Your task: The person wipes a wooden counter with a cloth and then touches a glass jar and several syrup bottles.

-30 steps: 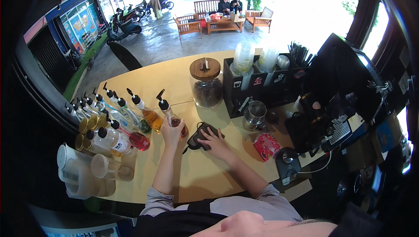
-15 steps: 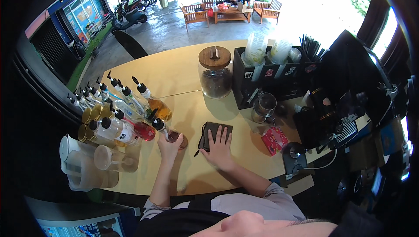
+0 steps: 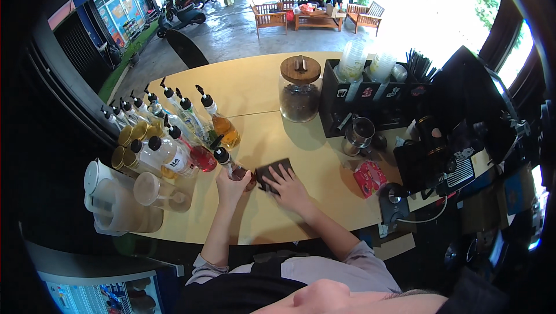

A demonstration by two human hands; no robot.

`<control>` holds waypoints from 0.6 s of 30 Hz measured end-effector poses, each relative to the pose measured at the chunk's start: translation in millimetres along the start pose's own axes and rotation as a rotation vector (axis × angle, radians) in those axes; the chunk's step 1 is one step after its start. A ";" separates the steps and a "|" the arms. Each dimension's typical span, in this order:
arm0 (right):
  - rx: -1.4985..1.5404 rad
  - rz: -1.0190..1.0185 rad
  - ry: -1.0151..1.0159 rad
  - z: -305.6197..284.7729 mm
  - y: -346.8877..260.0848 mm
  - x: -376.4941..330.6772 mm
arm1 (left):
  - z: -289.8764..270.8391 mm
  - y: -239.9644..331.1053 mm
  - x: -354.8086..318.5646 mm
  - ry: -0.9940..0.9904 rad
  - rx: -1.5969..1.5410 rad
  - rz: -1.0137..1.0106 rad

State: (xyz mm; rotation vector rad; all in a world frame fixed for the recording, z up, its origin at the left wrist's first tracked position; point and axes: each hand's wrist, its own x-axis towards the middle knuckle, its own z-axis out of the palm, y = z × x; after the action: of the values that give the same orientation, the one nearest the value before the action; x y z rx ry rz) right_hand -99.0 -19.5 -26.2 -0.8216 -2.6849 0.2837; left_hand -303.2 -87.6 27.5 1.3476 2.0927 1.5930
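My left hand (image 3: 230,188) is wrapped around a pump bottle (image 3: 238,173) of dark reddish-brown syrup with a black pump top, standing slightly tilted on the table. Just to its right, a dark folded cloth (image 3: 280,164) lies on the wood. My right hand (image 3: 289,189) rests flat on that cloth with its fingers spread, close beside the bottle. A pump bottle of red syrup (image 3: 202,157) and one of amber syrup (image 3: 225,131) stand beyond my left hand.
Several more pump bottles (image 3: 191,118), jars and a clear pitcher (image 3: 110,198) crowd the left side. Farther back stand a wooden-lidded glass jar (image 3: 300,97) and a black cup organizer (image 3: 347,97). At right lie a pink tissue pack (image 3: 369,178) and a tamper (image 3: 394,193).
My right hand has slid the cloth leftward and turned it, bringing it against or very near the bottle. My left hand keeps its hold on the bottle. The whole view has shifted slightly.
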 end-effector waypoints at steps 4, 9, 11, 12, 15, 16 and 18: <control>0.063 0.035 -0.060 -17.5 0.3 -46.7 | -12.1 5.2 -6.2 -0.035 0.013 -0.017; 0.042 0.264 0.034 -16.6 43.8 -48.0 | -26.1 -7.1 -14.9 -0.041 0.040 0.007; 0.038 0.350 0.095 -9.6 56.0 -28.0 | -24.7 4.0 -14.3 -0.075 0.000 -0.051; -0.032 0.407 0.124 -1.4 59.5 -13.9 | -22.9 2.7 -13.2 -0.075 0.001 -0.051; -0.141 0.445 0.110 7.7 31.9 28.0 | -23.0 -6.8 -14.6 -0.026 0.004 0.024; -0.142 0.413 0.074 10.9 18.8 37.2 | -22.1 -6.5 -14.0 -0.032 -0.003 0.029; -0.100 0.319 0.034 19.7 -5.6 45.6 | -19.2 -5.1 -11.6 -0.045 -0.014 0.035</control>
State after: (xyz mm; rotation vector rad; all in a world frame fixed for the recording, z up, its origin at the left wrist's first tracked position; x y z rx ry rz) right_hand -144.6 0.2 -31.8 -1.2752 -2.5462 0.2069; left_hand -311.3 -109.2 26.9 1.4096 2.0393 1.5725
